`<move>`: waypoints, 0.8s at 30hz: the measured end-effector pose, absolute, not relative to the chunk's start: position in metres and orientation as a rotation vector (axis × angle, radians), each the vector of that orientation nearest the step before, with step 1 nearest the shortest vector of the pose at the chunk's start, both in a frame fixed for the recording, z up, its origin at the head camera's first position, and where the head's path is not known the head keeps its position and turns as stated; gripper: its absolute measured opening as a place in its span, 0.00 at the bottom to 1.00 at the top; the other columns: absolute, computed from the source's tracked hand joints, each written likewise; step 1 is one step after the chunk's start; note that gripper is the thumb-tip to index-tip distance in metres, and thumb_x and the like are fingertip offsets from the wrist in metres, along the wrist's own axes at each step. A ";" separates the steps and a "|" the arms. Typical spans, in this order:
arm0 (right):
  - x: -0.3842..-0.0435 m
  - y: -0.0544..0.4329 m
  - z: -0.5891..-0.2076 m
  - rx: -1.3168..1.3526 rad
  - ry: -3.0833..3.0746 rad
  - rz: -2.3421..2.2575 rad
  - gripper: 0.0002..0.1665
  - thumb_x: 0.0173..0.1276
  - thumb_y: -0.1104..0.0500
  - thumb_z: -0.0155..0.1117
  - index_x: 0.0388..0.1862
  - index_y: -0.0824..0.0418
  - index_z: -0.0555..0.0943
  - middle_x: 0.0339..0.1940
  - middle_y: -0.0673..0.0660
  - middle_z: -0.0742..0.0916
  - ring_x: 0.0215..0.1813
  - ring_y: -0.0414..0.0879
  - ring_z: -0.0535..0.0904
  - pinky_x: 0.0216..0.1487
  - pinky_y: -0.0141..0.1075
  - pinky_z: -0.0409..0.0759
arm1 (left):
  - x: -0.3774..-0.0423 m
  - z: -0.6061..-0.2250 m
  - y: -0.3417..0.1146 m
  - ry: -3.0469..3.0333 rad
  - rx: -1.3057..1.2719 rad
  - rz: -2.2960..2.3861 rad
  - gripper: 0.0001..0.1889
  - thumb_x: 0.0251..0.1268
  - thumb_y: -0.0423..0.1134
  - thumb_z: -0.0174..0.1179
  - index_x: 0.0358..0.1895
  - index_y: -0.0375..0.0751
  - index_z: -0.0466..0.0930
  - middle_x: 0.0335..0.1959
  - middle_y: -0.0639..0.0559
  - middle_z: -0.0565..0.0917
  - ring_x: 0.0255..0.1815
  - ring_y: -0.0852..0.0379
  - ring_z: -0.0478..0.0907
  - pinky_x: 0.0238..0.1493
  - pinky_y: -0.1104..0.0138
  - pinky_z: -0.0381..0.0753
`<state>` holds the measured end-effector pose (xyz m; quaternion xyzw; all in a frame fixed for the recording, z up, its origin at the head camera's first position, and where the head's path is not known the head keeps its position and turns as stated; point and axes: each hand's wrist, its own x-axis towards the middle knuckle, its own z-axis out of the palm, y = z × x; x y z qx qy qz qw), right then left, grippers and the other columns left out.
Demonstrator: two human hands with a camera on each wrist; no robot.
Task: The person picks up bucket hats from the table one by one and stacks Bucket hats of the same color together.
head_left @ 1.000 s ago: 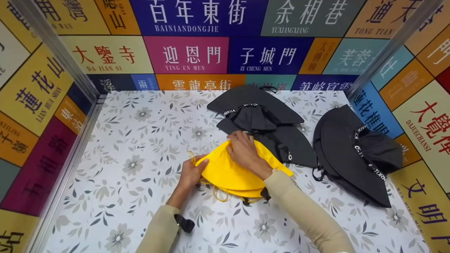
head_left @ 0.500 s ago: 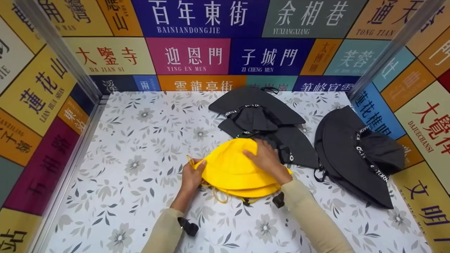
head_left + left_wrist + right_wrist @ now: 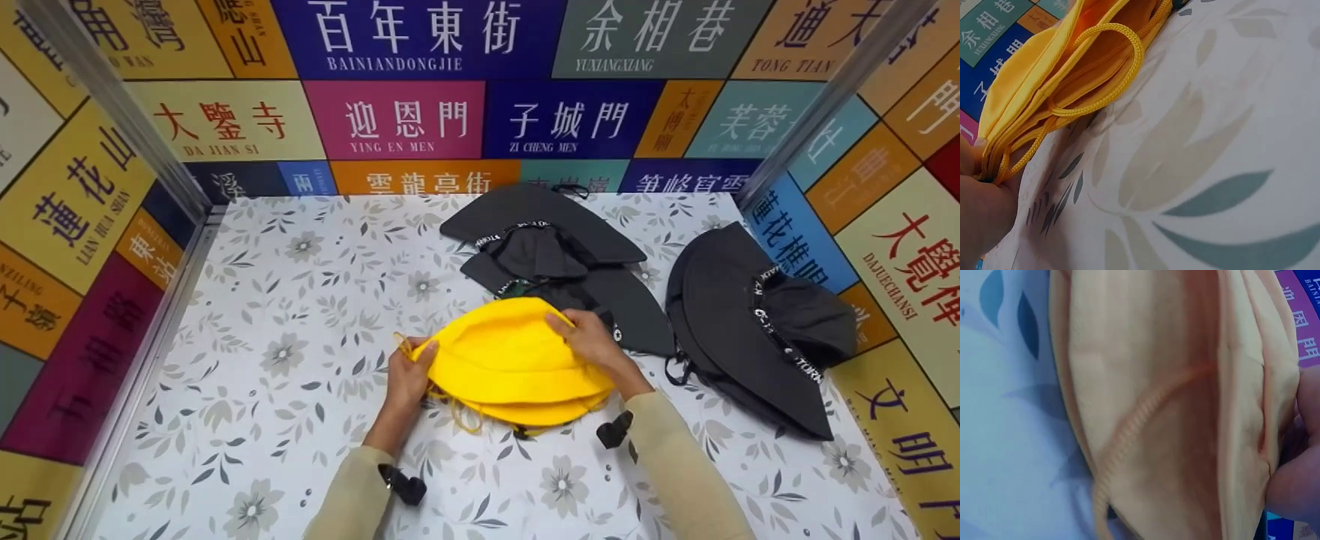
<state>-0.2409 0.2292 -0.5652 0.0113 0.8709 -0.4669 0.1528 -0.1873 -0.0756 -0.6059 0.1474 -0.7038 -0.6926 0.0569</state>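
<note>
A yellow bucket hat (image 3: 510,360), folded flat with its brim toward me, is between both hands in the head view. My left hand (image 3: 409,379) pinches its left corner, thumb on top. At the right edge, my right hand (image 3: 596,345) grips the cloth; the right wrist view has the thumb and a finger (image 3: 1297,467) against the hat's layers. A looped yellow cord (image 3: 1139,62) hangs from the brim in the left wrist view. Behind the hat lies a dark grey hat (image 3: 540,251) with a lettered band, partly covered by the yellow one.
Another dark grey wide-brimmed hat (image 3: 750,330) lies at the right, near the side wall. Floral cloth (image 3: 300,420) covers the table. Colourful panels with large characters (image 3: 397,120) stand along the back and both sides.
My right hand has moved from the top of the yellow hat down to its right edge and now grips there. The hat's crown lies flatter. My left hand keeps its hold.
</note>
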 end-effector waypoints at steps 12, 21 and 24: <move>-0.221 0.284 -0.574 -0.124 2.217 -1.219 0.29 0.69 0.48 0.67 0.62 0.64 0.77 0.43 0.56 0.84 0.42 0.47 0.79 0.46 0.36 0.78 | -0.187 -0.603 -0.084 -2.045 0.719 -2.140 0.17 0.67 0.38 0.65 0.50 0.26 0.82 0.44 0.37 0.86 0.32 0.63 0.79 0.37 0.76 0.78; -0.215 0.283 -0.586 -0.153 2.191 -1.415 0.22 0.71 0.57 0.64 0.58 0.69 0.78 0.32 0.51 0.82 0.33 0.45 0.78 0.37 0.33 0.79 | -0.180 -0.596 -0.079 -2.126 0.792 -2.426 0.30 0.61 0.46 0.70 0.61 0.31 0.74 0.45 0.45 0.82 0.39 0.57 0.79 0.45 0.69 0.79; -0.213 0.283 -0.584 -0.159 2.174 -1.449 0.20 0.71 0.59 0.63 0.57 0.69 0.78 0.31 0.51 0.82 0.32 0.44 0.79 0.35 0.33 0.80 | -0.178 -0.593 -0.081 -2.196 0.672 -2.490 0.27 0.62 0.43 0.70 0.58 0.30 0.73 0.32 0.50 0.78 0.26 0.60 0.75 0.29 0.72 0.76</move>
